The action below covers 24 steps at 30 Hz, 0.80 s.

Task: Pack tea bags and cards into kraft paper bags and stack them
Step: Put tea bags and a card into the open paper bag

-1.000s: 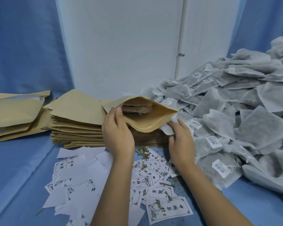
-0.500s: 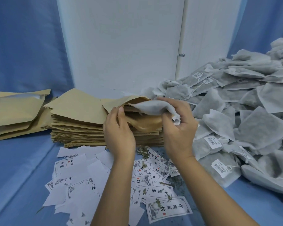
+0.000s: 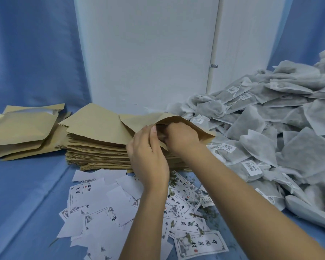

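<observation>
An open kraft paper bag [image 3: 150, 120] lies on top of a tall stack of flat kraft bags [image 3: 96, 145]. My left hand [image 3: 147, 156] pinches the near lip of the bag's mouth. My right hand [image 3: 180, 136] is pushed into the mouth, its fingers hidden inside; the tea bag it carried is out of sight within. A big heap of grey tea bags [image 3: 270, 136] with barcode tags fills the right side. Printed cards [image 3: 199, 244] lie scattered on the blue cloth in front of the stack.
Several filled kraft bags [image 3: 21, 132] lie in a low pile at the far left. A white panel [image 3: 148, 53] stands behind the stack. Loose tea leaves [image 3: 208, 214] litter the cards near my right forearm.
My right hand picked a tea bag from the heap, lifted it to the bag's mouth, and now has pushed it inside. My left hand kept its hold on the bag's lip.
</observation>
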Tool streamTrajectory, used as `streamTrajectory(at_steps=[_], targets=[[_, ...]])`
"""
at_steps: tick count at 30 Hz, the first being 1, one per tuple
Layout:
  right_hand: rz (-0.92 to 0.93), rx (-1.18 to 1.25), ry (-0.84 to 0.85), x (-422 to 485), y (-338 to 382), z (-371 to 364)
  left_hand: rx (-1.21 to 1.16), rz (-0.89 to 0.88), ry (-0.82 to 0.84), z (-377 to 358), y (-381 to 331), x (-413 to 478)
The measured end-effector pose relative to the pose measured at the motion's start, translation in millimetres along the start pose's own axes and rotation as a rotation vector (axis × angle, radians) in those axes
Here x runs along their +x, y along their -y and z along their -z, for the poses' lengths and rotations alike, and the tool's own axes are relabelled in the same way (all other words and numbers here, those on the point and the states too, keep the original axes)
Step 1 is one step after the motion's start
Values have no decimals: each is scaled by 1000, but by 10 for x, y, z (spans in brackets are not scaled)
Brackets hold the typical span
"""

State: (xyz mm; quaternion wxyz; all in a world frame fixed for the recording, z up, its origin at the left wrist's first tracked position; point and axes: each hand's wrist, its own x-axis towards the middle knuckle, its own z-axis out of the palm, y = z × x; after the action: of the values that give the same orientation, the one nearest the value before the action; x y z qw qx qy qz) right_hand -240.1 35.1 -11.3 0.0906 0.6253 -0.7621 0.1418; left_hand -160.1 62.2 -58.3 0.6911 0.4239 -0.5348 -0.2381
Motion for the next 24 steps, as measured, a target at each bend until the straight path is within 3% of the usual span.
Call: streamTrajectory(at_steps=[4,8,13,18,24], targets=[[36,-3,38,128,80,-6,10,-30,-20,-6,-25,-21],[42,282,180,67,37,34,0,-7,-46,15,-5,15],[-93,137,-79,-154,-1,34,-12,0,-38,20,6,25],[-69,217,176,-45,21,4,-14,-21,-61,31,10,-6],[-28,265,261,79,-45,-68,-12,-37,-84,70,-40,-4]])
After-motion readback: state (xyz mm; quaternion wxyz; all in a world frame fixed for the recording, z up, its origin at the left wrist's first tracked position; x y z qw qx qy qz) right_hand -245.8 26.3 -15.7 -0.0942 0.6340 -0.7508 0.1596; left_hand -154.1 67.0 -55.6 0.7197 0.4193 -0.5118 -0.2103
